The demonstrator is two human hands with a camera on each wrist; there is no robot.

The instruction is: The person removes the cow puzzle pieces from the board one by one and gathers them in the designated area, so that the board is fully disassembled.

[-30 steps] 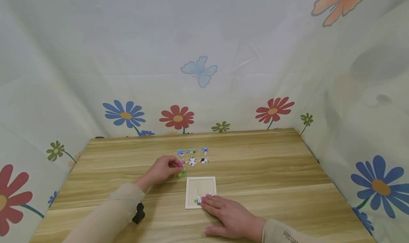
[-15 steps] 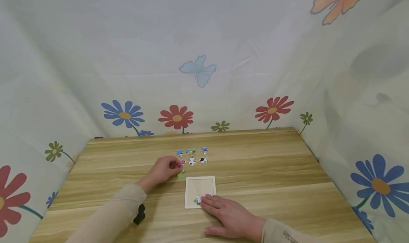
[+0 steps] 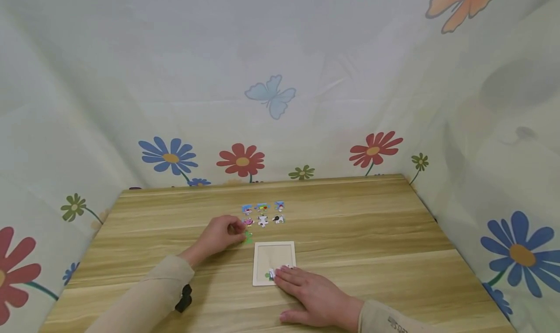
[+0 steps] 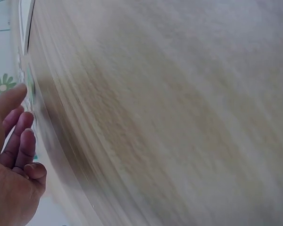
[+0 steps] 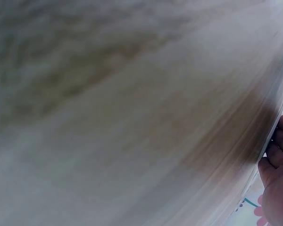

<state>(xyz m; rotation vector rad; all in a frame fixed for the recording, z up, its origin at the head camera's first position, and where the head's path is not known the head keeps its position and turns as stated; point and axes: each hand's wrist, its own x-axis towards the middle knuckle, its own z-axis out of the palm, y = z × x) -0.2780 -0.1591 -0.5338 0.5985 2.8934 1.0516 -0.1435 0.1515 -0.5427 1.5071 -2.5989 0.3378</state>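
My left hand (image 3: pixel 220 236) has its thumb tip at the edge of a green jigsaw puzzle piece (image 3: pixel 249 237) on the wooden table. In the left wrist view a gap shows between the thumb and the loosely bent fingers (image 4: pixel 24 146). Just beyond lie a pink puzzle piece (image 3: pixel 248 221), a white one (image 3: pixel 262 220) and a black-and-white one (image 3: pixel 278 219). My right hand (image 3: pixel 312 296) lies flat, its outstretched fingers over the lower right of a square puzzle tray (image 3: pixel 255 262). Pieces in the tray's bottom edge (image 3: pixel 271 274) peek out, partly hidden by those fingers.
A back row of blue-topped puzzle pieces (image 3: pixel 262 207) lies on the wooden table (image 3: pixel 363 226). A cloth (image 3: pixel 210 80) with flowers and butterflies surrounds the table at the back and sides. A black object (image 3: pixel 184 298) shows at the left sleeve.
My left hand has shifted slightly left, so more of the green and pink puzzle pieces shows. My right hand has stayed on the tray.
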